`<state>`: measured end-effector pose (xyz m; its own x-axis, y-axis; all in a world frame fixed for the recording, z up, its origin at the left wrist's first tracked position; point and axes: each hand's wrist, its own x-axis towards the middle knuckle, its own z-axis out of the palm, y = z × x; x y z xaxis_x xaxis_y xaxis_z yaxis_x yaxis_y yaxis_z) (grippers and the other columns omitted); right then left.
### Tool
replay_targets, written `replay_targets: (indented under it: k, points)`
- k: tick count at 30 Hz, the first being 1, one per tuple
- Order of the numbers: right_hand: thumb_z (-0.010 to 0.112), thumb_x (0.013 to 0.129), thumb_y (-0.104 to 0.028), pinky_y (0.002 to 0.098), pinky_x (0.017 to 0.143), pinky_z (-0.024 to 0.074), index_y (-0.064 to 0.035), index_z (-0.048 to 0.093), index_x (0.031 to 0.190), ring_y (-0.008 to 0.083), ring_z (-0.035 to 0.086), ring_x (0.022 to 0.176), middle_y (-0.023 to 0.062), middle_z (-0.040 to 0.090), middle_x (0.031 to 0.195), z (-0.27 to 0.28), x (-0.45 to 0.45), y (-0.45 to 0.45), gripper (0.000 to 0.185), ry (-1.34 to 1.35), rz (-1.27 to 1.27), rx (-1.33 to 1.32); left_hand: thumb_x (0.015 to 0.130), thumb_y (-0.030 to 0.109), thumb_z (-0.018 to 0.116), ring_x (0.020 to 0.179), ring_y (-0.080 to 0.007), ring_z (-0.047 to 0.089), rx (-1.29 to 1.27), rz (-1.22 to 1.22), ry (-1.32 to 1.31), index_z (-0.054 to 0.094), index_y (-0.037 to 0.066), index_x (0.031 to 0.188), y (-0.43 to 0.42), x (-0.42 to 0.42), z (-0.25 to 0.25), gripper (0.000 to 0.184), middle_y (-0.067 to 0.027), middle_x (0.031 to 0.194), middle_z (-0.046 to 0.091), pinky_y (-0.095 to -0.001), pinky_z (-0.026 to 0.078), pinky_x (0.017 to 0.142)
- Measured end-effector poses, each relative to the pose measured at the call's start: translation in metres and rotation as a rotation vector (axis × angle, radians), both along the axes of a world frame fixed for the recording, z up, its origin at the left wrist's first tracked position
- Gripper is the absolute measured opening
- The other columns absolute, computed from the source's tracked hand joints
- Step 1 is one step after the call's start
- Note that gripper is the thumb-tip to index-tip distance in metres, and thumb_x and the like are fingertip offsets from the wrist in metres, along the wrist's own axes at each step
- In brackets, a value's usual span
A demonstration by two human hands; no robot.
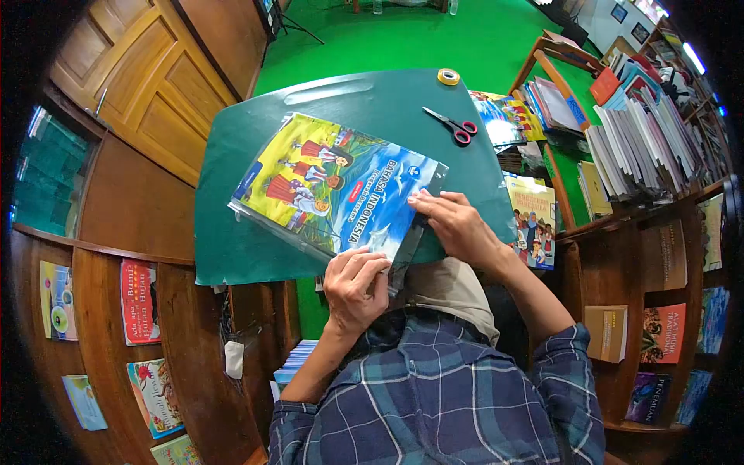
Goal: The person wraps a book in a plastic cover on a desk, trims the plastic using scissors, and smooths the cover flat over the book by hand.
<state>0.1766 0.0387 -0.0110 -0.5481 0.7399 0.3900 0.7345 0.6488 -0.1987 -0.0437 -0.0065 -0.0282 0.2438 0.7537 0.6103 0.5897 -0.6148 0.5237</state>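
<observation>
A book with a colourful cover reading "BAHASA INDONESIA" (333, 186) lies tilted on the green table (232, 155). Clear plastic film shows around its edges. At the cover's near corner, my left hand (356, 285) has its fingers curled and pressed together on the edge and film. My right hand (456, 225) rests on the blue lower edge, fingertips close together on the cover and film. Scissors with dark red and black handles (453, 126) lie slightly open beyond the book, and a yellow tape roll (448, 77) sits at the far edge.
Right of the table are more books (532, 221) and a rack of papers and folders (554, 105). Wooden shelves with displayed books (139, 302) curve along both sides. A wooden door (147, 77) stands at the upper left, and a tripod (291, 19) is on the green floor behind.
</observation>
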Motion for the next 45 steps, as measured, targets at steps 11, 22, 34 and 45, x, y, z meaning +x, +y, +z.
replay_targets:
  k: [11, 22, 34, 45]
  points:
    - [0.058, 0.082, -0.010, 0.0313, 0.085, 0.0450, -0.0020, 0.061, 0.102, 0.0199, 0.062, 0.089, 0.0089, 0.064, 0.103, -0.001, 0.006, 0.032, 0.022, -0.068, 0.043, 0.275, 0.071, -0.005, 0.064, 0.074, -0.0220, 0.059, -0.174, 0.109, -0.319, 0.065, 0.005, 0.085, -0.001, 0.005, 0.007, 0.017, -0.0045, 0.086, 0.068, -0.0313, 0.048, 0.072]
    - [0.058, 0.081, -0.011, 0.0318, 0.078, 0.0452, -0.0031, 0.060, 0.101, 0.0197, 0.058, 0.079, 0.0083, 0.058, 0.089, -0.010, -0.001, 0.037, 0.021, -0.199, 0.053, 0.171, 0.071, -0.005, 0.066, 0.072, -0.0212, 0.059, -0.143, 0.080, -0.305, 0.065, 0.005, 0.084, 0.000, 0.005, 0.006, 0.016, -0.0053, 0.085, 0.068, -0.0306, 0.048, 0.072]
    - [0.057, 0.081, -0.011, 0.0315, 0.081, 0.0455, -0.0029, 0.059, 0.103, 0.0208, 0.059, 0.089, 0.0091, 0.060, 0.101, 0.019, -0.027, -0.001, 0.024, -0.024, -0.013, 0.235, 0.071, -0.005, 0.065, 0.072, -0.0215, 0.059, -0.148, 0.095, -0.308, 0.065, 0.004, 0.083, -0.002, 0.005, 0.007, 0.016, -0.0045, 0.085, 0.068, -0.0307, 0.047, 0.073]
    - [0.062, 0.078, -0.008, 0.0337, 0.087, 0.0479, -0.0044, 0.061, 0.107, 0.0218, 0.061, 0.097, 0.0091, 0.063, 0.110, -0.015, -0.034, -0.014, 0.030, 0.119, 0.099, 0.030, 0.069, -0.003, 0.068, 0.076, -0.0221, 0.061, -0.107, 0.099, -0.209, 0.065, 0.006, 0.085, -0.001, 0.004, -0.002, 0.018, -0.0049, 0.087, 0.069, -0.0322, 0.048, 0.077]
